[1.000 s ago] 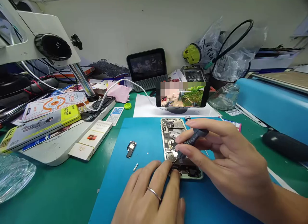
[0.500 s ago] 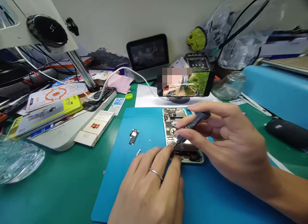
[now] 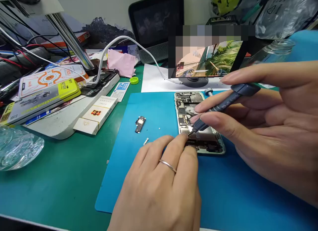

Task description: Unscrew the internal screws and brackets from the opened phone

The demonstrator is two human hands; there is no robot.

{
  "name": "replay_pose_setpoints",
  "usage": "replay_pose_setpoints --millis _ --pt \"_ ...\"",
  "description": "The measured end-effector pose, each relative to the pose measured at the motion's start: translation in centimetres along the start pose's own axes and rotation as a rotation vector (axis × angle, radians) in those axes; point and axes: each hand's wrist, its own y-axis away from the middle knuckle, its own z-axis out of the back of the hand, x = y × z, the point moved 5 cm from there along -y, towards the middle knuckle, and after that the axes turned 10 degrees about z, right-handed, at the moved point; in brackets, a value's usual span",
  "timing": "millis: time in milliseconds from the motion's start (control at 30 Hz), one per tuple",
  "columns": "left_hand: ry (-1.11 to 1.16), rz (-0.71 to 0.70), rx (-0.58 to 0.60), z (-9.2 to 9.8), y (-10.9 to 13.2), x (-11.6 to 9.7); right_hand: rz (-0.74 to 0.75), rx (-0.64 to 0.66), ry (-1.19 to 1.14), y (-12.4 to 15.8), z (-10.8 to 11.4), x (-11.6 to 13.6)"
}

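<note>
An opened phone [image 3: 188, 108] lies face down on a blue mat [image 3: 154, 112], its boards and shields bare. My right hand [image 3: 268, 125] pinches a dark grey screwdriver [image 3: 223, 103], whose tip touches the phone's lower part. My left hand [image 3: 164, 184], a ring on one finger, rests on the mat with its fingertips pressed on the phone's lower left edge. A small black part [image 3: 140, 123] and a tiny metal bracket [image 3: 146, 141] lie loose on the mat to the left.
A second phone [image 3: 211, 62] on a stand plays video behind the mat, with a white cable [image 3: 129, 42]. At left are a microscope base [image 3: 62, 125], small boxes [image 3: 96, 113], yellow packaging [image 3: 42, 98] and a glass dish [image 3: 17, 148]. A tablet [image 3: 156, 22] leans on the wall.
The camera has moved closer and lower, so hands and phone appear larger. The screwdriver tip stays on the phone's lower part; my left fingers still hold its edge.
</note>
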Motion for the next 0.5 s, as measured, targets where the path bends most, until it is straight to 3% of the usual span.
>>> replay_pose_setpoints --millis 200,367,500 --pt "-0.007 0.077 -0.028 0.31 0.05 0.43 -0.016 0.005 -0.018 -0.07 -0.15 0.43" --pt "-0.003 0.049 0.031 -0.09 -0.17 0.23 0.175 -0.055 0.140 -0.40 0.47 0.75" --pt "-0.035 0.004 0.052 -0.21 -0.33 0.08 0.103 -0.076 0.116 -0.44 0.41 0.25"
